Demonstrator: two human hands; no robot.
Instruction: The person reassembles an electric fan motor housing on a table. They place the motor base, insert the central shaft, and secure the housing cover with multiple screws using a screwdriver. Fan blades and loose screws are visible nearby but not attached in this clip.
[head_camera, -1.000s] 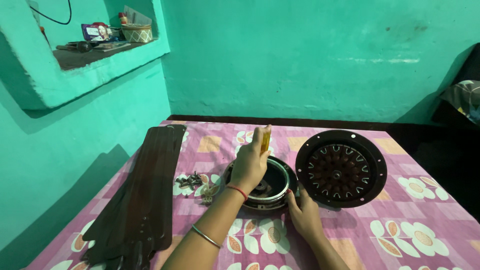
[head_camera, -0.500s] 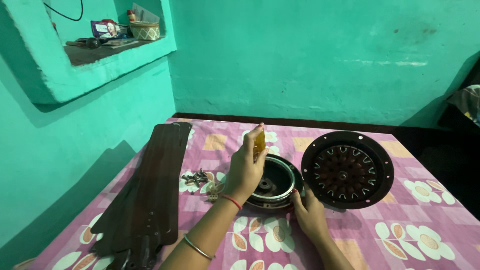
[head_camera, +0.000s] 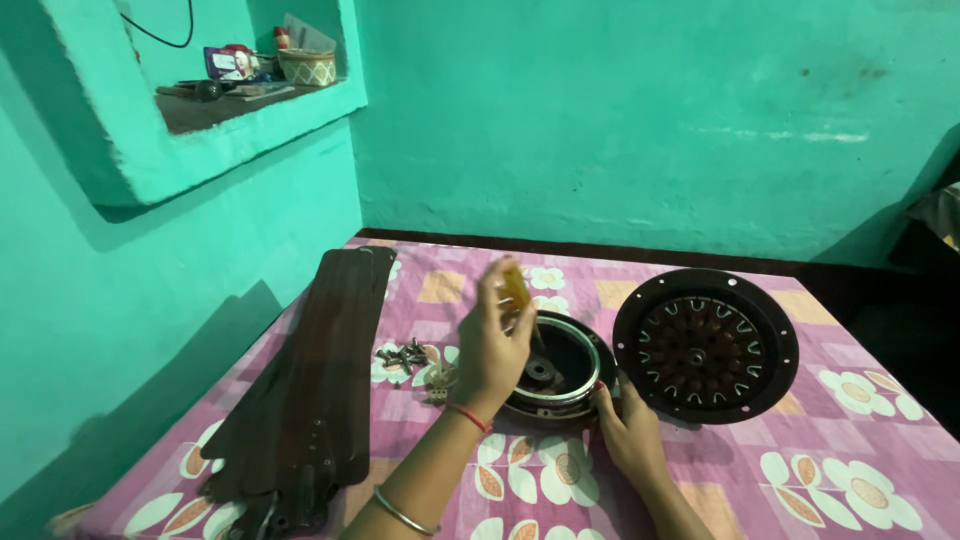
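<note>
A round dark fan motor housing (head_camera: 570, 372) with a shiny rim lies open on a pink flowered cloth (head_camera: 820, 470). My left hand (head_camera: 493, 345) hovers over its left side, shut on a screwdriver with an amber handle (head_camera: 516, 288), the shaft pointing down into the housing. My right hand (head_camera: 630, 432) rests against the housing's near right rim, fingers on the cloth. Beside it to the right lies the round fan motor core (head_camera: 705, 345) with copper windings, face up.
Dark brown fan blades (head_camera: 310, 390) are stacked along the left side of the cloth. A small heap of screws (head_camera: 402, 355) lies between blades and housing. A wall niche (head_camera: 250, 90) at upper left holds a basket and oddments. Teal walls stand behind and left.
My left hand with the screwdriver has tilted and dropped a little toward the housing's middle. The camera has shifted, so everything sits slightly further right and lower.
</note>
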